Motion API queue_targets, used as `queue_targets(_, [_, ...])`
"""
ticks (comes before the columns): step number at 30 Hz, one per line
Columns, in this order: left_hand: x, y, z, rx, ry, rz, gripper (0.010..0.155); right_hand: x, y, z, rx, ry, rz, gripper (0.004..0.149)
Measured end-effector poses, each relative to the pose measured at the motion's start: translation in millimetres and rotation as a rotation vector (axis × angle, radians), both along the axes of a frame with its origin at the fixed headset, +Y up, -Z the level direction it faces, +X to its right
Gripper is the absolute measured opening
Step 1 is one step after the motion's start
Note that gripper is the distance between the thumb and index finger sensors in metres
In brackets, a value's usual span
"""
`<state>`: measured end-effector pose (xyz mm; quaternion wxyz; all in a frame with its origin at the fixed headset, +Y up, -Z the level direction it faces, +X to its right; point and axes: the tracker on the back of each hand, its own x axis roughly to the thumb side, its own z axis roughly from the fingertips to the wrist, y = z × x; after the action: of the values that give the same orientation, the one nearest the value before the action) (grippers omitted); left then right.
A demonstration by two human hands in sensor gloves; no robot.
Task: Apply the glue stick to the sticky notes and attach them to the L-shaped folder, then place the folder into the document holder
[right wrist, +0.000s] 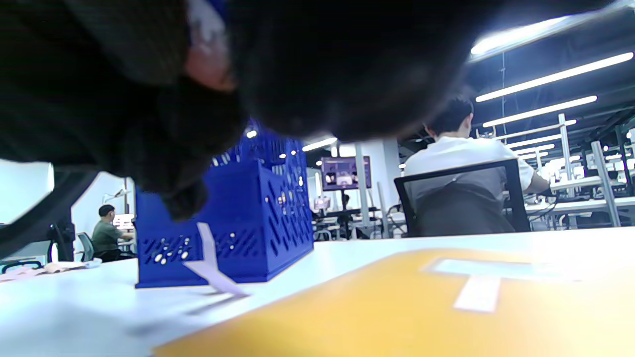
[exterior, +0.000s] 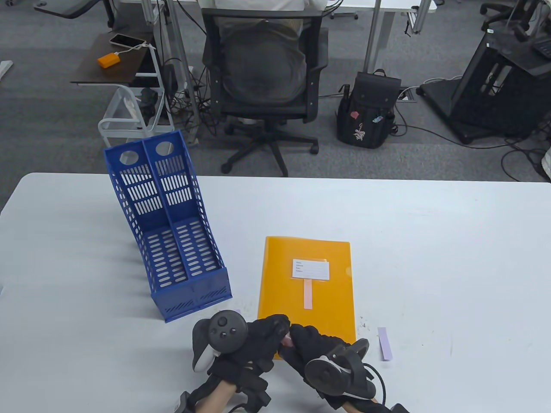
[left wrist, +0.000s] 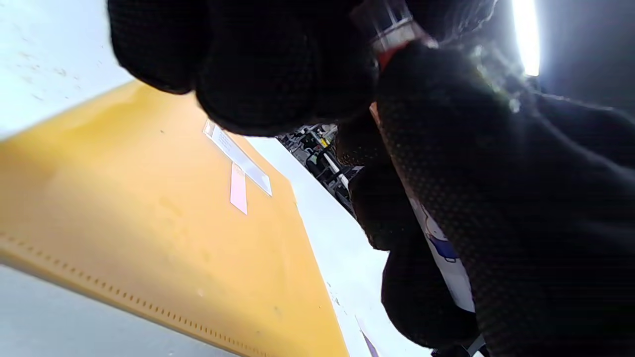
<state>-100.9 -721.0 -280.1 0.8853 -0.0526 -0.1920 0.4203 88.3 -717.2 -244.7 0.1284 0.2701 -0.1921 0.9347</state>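
Folder (exterior: 306, 284), orange, lies flat on the white bench (exterior: 452, 258), its near edge under the two gloved hands. On its upper half sits a white label (exterior: 311, 269), and a pink note (exterior: 308, 294) lies on the folder just below the label, touching its lower edge. Left hand (exterior: 254, 340) and right hand (exterior: 314, 344) meet fingertip to fingertip over the folder's near edge; each grip is clenched on a glue stick (left wrist: 397, 29), the left at its clear, red-banded end, the right along its white printed body, as the left wrist view shows. A purple note (exterior: 385, 343) lies on the bench just right of the folder. Another pale note (right wrist: 211, 265), partly curled up, lies near the front of the blue holder (exterior: 172, 232). The holder, with two compartments, stands to the left of the folder and apart from it.
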Motion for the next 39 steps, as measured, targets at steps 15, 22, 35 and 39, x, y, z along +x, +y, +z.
queue_targets(15, [-3, 0, -12, -0.035, 0.096, -0.125, 0.059, 1, -1, 2, 0.044, -0.082, 0.129, 0.066])
queue_targets(22, [-47, 18, -13, 0.044, 0.225, -0.215, 0.058, 10, -6, -7, -0.019, -0.102, 0.104, 0.066])
queue_targets(35, [-118, 32, -12, -0.020, 0.352, -0.529, 0.057, 8, -12, -11, -0.090, -0.086, 0.122, 0.066])
queue_targets(39, [-119, 11, -17, -0.105, 0.338, -0.697, 0.055, 8, -12, -12, -0.102, -0.087, 0.128, 0.066])
